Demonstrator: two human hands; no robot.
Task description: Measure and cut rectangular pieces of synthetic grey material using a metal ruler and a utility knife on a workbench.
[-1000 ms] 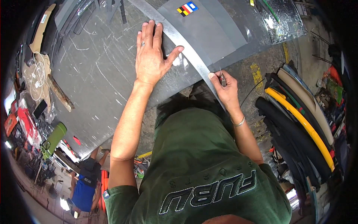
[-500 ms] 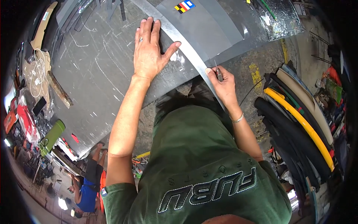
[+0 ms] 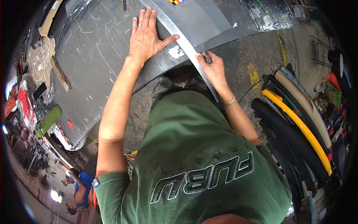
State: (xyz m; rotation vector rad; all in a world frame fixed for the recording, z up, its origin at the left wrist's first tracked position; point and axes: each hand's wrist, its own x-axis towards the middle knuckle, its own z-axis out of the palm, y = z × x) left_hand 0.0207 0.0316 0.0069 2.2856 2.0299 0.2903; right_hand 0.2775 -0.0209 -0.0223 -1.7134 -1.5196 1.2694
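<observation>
The left hand lies flat with fingers spread, pressing a long metal straightedge onto the dark grey sheet on the table. The right hand pinches a small blade against the straightedge's edge, near the sheet's front border.

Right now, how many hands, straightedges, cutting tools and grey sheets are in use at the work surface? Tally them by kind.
Bare hands: 2, the left hand pressing flat, the right hand gripping the tool
Long flat metal straightedge: 1
Small dark cutting tool: 1
Large scratched dark grey sheet: 1
Total: 5
</observation>
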